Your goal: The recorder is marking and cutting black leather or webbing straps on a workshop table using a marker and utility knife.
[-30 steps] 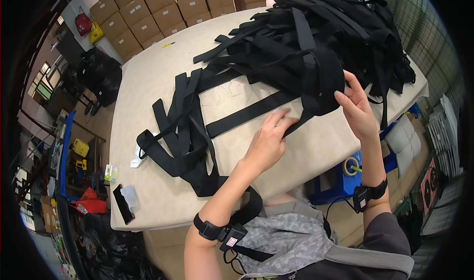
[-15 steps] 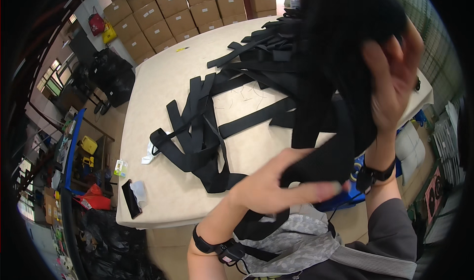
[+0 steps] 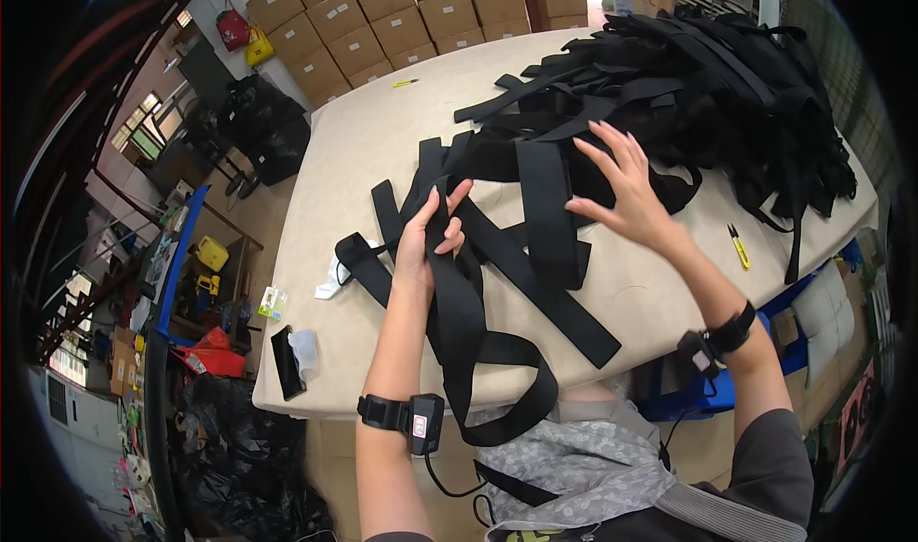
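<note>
My left hand (image 3: 418,246) is closed round a wide black strap (image 3: 454,308), thumb on one side and fingers on the other. Below that hand the strap hangs in a loop past the table's near edge. My right hand (image 3: 626,193) is open, fingers spread, just right of a flat upright length of black strap (image 3: 547,212); whether a fingertip touches it I cannot tell. Several more straps lie crossed on the cream-covered table (image 3: 344,160) around my left hand. A big tangled heap of black straps (image 3: 727,93) covers the far right of the table.
Yellow-handled thread snips (image 3: 738,248) lie at the table's right, and a small yellow cutter (image 3: 405,83) at the far side. A dark phone-like case (image 3: 286,362) sits at the near left corner. Stacked cartons (image 3: 397,26) stand behind; a blue stool (image 3: 688,399) is below the right edge.
My right hand has come down from high on the right, letting go of the dark strap bundle it held. My left hand has moved up and left and now grips a strap. The view has shifted.
</note>
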The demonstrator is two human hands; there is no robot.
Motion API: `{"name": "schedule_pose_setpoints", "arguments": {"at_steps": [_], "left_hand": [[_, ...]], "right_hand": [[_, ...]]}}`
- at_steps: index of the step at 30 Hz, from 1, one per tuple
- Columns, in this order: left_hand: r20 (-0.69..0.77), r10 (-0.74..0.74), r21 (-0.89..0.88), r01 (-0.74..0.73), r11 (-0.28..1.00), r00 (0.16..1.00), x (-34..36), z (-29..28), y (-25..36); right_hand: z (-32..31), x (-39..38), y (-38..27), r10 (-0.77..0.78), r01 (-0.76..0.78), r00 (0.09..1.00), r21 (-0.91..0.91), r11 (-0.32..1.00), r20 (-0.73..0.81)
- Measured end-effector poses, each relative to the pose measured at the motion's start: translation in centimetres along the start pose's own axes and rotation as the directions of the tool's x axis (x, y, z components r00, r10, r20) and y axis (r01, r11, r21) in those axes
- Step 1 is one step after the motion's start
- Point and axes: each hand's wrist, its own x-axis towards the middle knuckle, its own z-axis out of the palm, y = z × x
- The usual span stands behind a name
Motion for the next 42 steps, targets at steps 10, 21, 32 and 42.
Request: {"name": "schedule_pose_setpoints", "arguments": {"at_steps": [10,21,32,42], "left_hand": [[-0.012,0.163,-0.001,-0.164,0.987,0.986,-0.5,0.5,-0.3],[-0.202,0.334,0.867,0.010,0.499,0.921,0.8,-1.7,0.1],[-0.141,0.621,0.792,0.463,-0.397,0.771,-0.9,-7.2,4.8],[-0.220,0.370,0.969,0.160,0.186,0.903,-2.7,4.2,-6.1]], "right_hand": [[1.5,-0.9,-3.0,0.000,-0.019,0.992,-0.157,0.987,-0.124],[0.8,8.6,4.7,0.522,-0.781,0.542,0.624,0.023,0.659],[4.9,-6.0,2.0,-0.098,0.077,0.731,0.060,0.995,0.675],[2.9,2.3,0.3,-0.228,0.195,0.954,0.175,0.965,0.192]]}}
